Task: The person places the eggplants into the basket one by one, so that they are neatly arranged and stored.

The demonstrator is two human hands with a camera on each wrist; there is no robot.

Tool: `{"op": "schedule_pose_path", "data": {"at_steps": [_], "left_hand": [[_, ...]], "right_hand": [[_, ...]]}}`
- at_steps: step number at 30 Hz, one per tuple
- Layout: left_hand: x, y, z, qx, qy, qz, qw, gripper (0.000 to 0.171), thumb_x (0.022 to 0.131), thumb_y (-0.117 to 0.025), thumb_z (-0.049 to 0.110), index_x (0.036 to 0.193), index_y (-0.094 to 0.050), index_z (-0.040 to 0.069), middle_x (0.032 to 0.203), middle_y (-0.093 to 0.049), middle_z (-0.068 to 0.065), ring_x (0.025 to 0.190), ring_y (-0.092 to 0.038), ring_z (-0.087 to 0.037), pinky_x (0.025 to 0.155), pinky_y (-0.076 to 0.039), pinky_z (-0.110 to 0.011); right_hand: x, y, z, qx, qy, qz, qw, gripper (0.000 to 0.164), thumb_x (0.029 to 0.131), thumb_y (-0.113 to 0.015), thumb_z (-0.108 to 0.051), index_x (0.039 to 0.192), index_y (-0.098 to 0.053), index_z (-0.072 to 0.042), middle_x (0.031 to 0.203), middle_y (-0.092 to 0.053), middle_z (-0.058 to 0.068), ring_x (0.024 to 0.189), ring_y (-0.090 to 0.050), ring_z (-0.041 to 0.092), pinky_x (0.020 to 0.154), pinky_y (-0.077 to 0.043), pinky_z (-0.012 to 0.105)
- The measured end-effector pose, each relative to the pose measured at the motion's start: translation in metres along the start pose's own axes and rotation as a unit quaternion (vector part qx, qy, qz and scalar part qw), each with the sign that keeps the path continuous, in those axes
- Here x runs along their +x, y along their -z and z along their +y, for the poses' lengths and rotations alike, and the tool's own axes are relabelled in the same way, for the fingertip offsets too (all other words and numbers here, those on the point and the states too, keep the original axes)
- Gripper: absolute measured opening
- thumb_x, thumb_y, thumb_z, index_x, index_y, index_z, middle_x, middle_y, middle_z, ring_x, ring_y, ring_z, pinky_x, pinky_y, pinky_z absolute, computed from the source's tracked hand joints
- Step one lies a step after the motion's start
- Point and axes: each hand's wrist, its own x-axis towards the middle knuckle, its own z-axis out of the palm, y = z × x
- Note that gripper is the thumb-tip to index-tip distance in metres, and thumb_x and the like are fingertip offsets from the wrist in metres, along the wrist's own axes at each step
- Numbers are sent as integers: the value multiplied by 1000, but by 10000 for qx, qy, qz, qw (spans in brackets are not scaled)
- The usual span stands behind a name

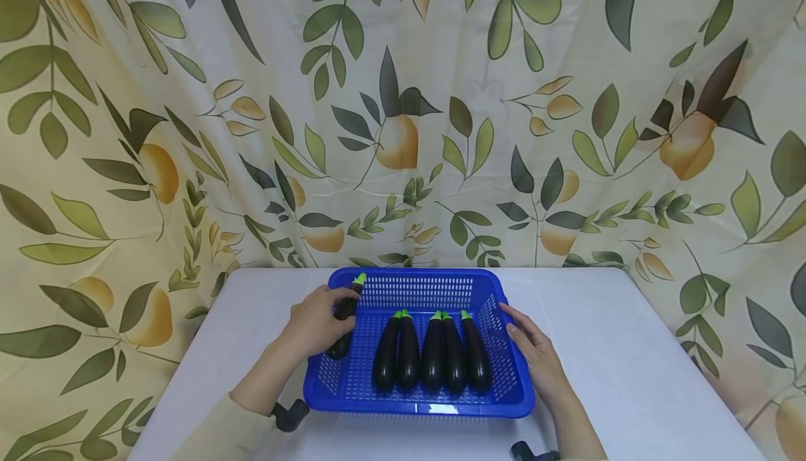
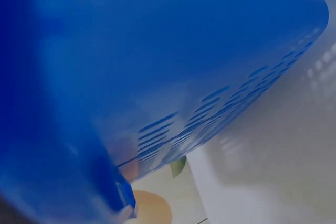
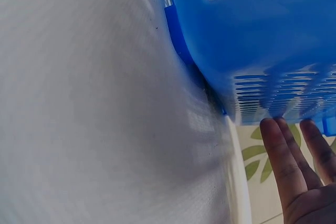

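Note:
A blue plastic basket (image 1: 378,405) with slotted walls stands on the white table. Several dark purple eggplants (image 1: 433,356) with green stems lie side by side in its middle and right. At the basket's left side my left hand (image 1: 321,320) grips one more eggplant (image 1: 343,345), thumb and fingers around it, stem pointing away. My right hand (image 1: 535,349) touches the basket's right rim, fingers extended. In the right wrist view those fingers (image 3: 286,166) reach along the outside of the slotted wall. The left wrist view shows only the basket's outer side (image 2: 184,40), not the left hand.
A white cloth covers the table (image 1: 585,321). Behind it hangs a curtain (image 1: 441,132) printed with leaves and fruit. Black wrist-worn devices show below the left forearm (image 1: 291,415) and the right forearm (image 1: 529,452).

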Motion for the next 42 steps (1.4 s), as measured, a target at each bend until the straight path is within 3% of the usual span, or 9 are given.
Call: {"op": "schedule_pose_path", "data": {"at_steps": [10, 19, 24, 27, 31, 37, 42], "left_hand": [[-1, -4, 3, 10, -5, -71, 10000, 40, 88, -77, 28, 128, -72, 24, 107, -68, -8, 96, -64, -23, 85, -49, -57], [-1, -11, 3, 8, -109, -107, 9999, 39, 88, -77, 28, 126, -73, 25, 116, -68, -11, 104, -65, -27, 93, -47, -66], [-2, -14, 4, -31, -175, -112, 9998, 39, 89, -77, 27, 127, -73, 23, 132, -66, -19, 122, -64, -39, 98, -47, -72], [-3, -15, 4, -126, -207, -140, 9996, 39, 89, -77, 25, 128, -72, 21, 142, -61, -24, 135, -55, -48, 103, -46, -73], [-4, -17, 4, -166, -229, -172, 9995, 39, 89, -77, 24, 127, -73, 19, 146, -58, -26, 140, -49, -52, 104, -47, -71], [-4, -21, 4, -15, -221, -161, 9996, 40, 89, -78, 26, 128, -72, 21, 135, -65, -20, 118, -65, -38, 95, -56, -62], [-4, -24, 5, 5, -244, -176, 9995, 39, 88, -79, 25, 127, -73, 20, 115, -68, -13, 94, -62, -25, 80, -60, -47]], "right_hand": [[1, 0, 1, -1, 20, 3, 10000, 54, 109, -46, -47, 158, -43, -25, 169, -33, 14, 149, -39, 49, 110, -43, 67], [1, 1, 1, 44, 17, -15, 10000, 53, 109, -45, -47, 158, -43, -26, 169, -33, 14, 149, -40, 48, 110, -44, 66], [1, 1, 1, 33, 40, -21, 10000, 53, 110, -44, -46, 158, -42, -25, 168, -33, 14, 148, -41, 48, 109, -46, 65], [1, 1, 1, 37, 35, -16, 10000, 53, 110, -45, -46, 158, -43, -26, 168, -34, 14, 148, -41, 47, 109, -46, 64], [1, 1, 2, 43, 32, -12, 10000, 53, 110, -44, -46, 158, -43, -25, 168, -34, 14, 148, -42, 48, 109, -47, 63], [1, 0, 2, 42, 19, 5, 10000, 53, 109, -45, -46, 158, -43, -25, 168, -34, 14, 148, -42, 48, 108, -47, 64], [1, 1, 3, 27, 43, 1, 10000, 53, 110, -45, -46, 158, -42, -25, 167, -35, 15, 147, -42, 49, 108, -48, 64]]}}
